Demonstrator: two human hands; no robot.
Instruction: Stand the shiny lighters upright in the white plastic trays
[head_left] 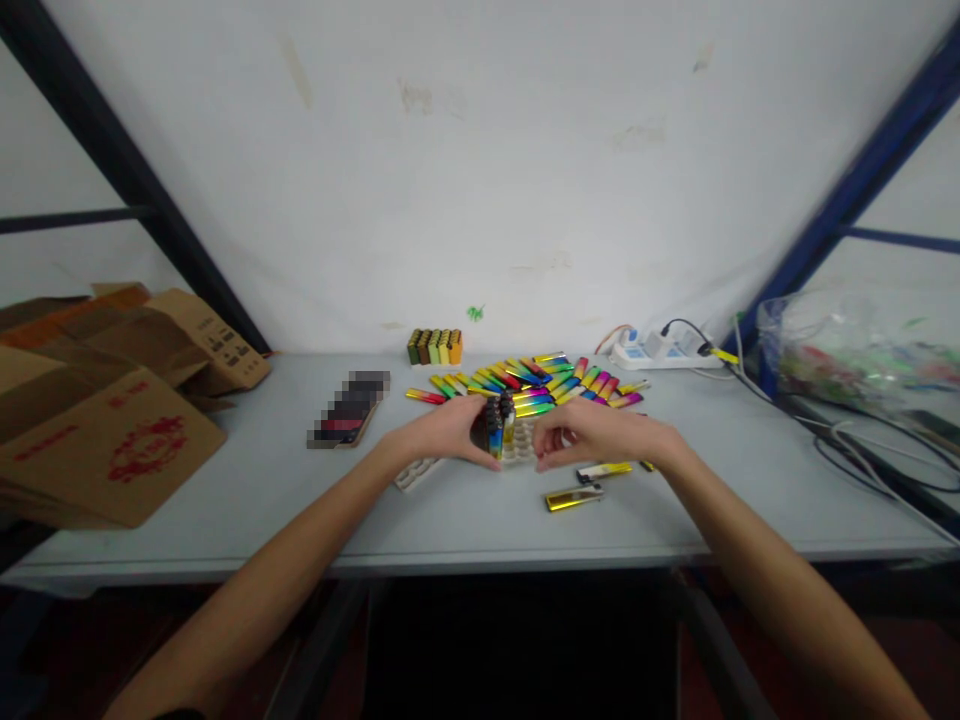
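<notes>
My left hand is wrapped round the left end of a group of upright lighters with black tops, standing in a white tray. Over the tray's right end is my right hand, its fingers curled; whether they hold anything is hidden. Behind both hands lies a pile of shiny multicoloured lighters. Two gold lighters lie apart, one at the front and one just behind it. A second white tray shows partly beneath my left hand.
A block of upright lighters stands by the wall. To the left are a phone and cardboard boxes. A power strip, cables and a clear plastic bag lie at the right.
</notes>
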